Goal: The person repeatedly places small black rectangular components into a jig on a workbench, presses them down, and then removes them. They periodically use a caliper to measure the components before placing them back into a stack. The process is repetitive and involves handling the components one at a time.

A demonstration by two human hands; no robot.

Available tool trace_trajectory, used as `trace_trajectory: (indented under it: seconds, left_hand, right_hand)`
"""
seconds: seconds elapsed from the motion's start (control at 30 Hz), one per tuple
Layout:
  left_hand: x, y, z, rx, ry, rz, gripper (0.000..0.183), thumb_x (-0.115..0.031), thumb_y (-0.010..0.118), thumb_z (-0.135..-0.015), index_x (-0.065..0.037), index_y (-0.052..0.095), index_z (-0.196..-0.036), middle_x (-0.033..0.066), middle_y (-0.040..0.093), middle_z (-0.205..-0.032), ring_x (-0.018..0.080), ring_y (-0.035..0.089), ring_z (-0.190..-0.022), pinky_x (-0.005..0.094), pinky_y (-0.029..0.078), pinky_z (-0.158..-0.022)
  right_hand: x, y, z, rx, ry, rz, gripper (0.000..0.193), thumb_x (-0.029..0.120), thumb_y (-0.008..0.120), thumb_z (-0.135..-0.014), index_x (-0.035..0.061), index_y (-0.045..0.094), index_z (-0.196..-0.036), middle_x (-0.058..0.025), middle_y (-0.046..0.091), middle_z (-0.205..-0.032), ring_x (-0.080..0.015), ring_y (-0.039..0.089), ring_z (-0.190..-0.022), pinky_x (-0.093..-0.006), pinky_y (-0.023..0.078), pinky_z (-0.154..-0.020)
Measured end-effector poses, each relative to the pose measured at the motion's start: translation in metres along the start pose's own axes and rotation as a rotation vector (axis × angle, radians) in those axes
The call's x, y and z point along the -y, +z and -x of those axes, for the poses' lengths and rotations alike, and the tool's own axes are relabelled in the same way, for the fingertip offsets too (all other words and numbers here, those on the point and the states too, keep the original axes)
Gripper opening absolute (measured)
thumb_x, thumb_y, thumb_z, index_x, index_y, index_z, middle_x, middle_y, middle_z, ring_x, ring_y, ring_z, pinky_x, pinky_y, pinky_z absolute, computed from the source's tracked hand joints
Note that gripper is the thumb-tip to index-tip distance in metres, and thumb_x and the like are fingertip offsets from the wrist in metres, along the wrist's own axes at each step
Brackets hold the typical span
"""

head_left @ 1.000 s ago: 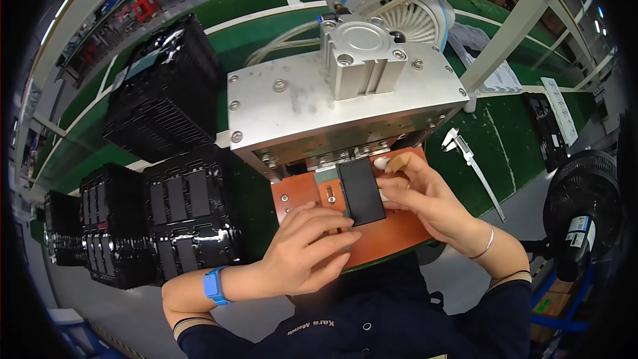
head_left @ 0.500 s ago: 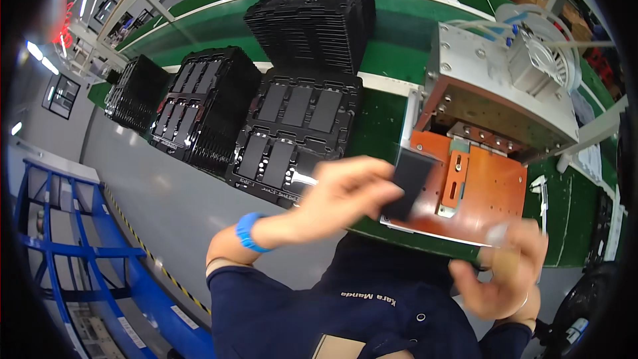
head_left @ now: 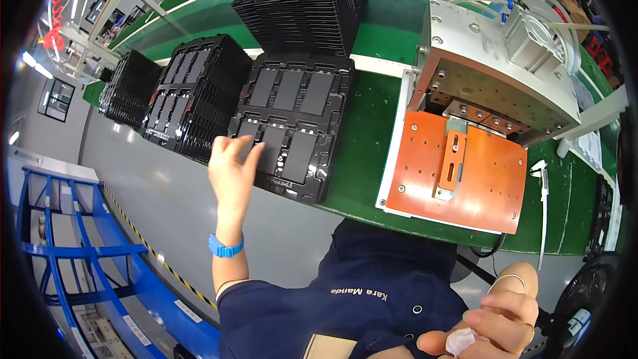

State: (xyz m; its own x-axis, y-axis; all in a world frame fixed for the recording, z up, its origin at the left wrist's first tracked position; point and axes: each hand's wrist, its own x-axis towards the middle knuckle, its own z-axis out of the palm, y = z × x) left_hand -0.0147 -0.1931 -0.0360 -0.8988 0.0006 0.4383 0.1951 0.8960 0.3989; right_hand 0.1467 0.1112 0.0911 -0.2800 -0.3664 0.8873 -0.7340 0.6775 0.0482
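Note:
My left hand [head_left: 230, 167], with a blue wristband [head_left: 224, 246], reaches over the near left corner of a black tray [head_left: 333, 134]. Its thumb and forefinger stand apart above a flat black rectangular piece [head_left: 246, 130]; whether they touch it I cannot tell. Several such pieces fill the tray's two rows, including one in the near right slot [head_left: 300, 157]. Close to my body at the lower right, my right hand [head_left: 503, 314] is closed on a small white scrap [head_left: 460, 342]. An orange plate [head_left: 419, 159] with a raised slotted bar [head_left: 453, 163] lies bare of any black piece.
A metal press fixture [head_left: 492, 36] stands behind the orange plate. Right of it lies a caliper [head_left: 542, 189]. Stacks of black trays [head_left: 309, 10] rise behind and to the left [head_left: 216, 70]. A black fan [head_left: 588, 292] and blue metal frame [head_left: 80, 252] flank the bench.
My left hand has moved left from the orange plate to the tray and let go of a black piece. The tray's near right slot now holds one. My right hand has dropped toward my body.

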Motion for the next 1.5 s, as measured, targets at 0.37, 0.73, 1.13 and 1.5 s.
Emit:
trace_trajectory:
  seconds: [0.37, 0.73, 1.13, 1.5]
  left_hand:
    - [0.018, -0.016, -0.018, 0.323, -0.198, -0.246, 0.061, -0.048, 0.078, -0.070, 0.001, 0.066, -0.105, 0.0151, 0.060, -0.097, 0.0278, 0.065, -0.081, 0.0374, 0.052, -0.073]
    - [0.036, -0.015, -0.039, 0.485, -0.337, -0.177, 0.042, -0.036, 0.082, -0.068, -0.001, 0.062, -0.080, 0.0092, 0.059, -0.073, 0.0184, 0.060, -0.069, 0.0341, 0.047, -0.061]
    - [-0.132, -0.032, -0.010, -0.232, 1.245, 0.045, 0.034, -0.012, 0.068, -0.059, -0.011, 0.074, -0.092, 0.0016, 0.066, -0.088, 0.0153, 0.059, -0.072, 0.0290, 0.052, -0.071]
    - [-0.167, 0.036, 0.010, 0.857, 0.014, 1.370, 0.063, -0.001, 0.074, -0.075, 0.002, 0.041, -0.129, 0.0133, 0.059, -0.110, 0.0174, 0.064, -0.088, 0.0253, 0.056, -0.065]
  right_hand:
    - [-0.002, 0.004, -0.012, 0.001, 0.051, -0.011, 0.037, 0.008, 0.080, -0.072, 0.0138, 0.045, -0.085, -0.0012, 0.049, -0.082, -0.0135, 0.049, -0.066, -0.0239, 0.038, -0.047]
    - [-0.028, -0.008, 0.043, 0.170, 0.007, 0.084, 0.028, 0.009, 0.078, -0.068, 0.0100, 0.062, -0.091, -0.0033, 0.052, -0.080, -0.0153, 0.050, -0.058, -0.0279, 0.041, -0.048]
    - [-0.086, 0.053, 0.036, 0.390, 1.541, -1.323, 0.036, 0.012, 0.061, -0.093, 0.0010, 0.050, -0.125, -0.0100, 0.065, -0.111, -0.0150, 0.063, -0.102, -0.0286, 0.051, -0.086]
    - [-0.090, 0.026, 0.052, 0.058, 1.123, -1.023, 0.031, 0.001, 0.067, -0.084, 0.0039, 0.053, -0.111, -0.0096, 0.068, -0.095, -0.0148, 0.067, -0.083, -0.0267, 0.054, -0.071]
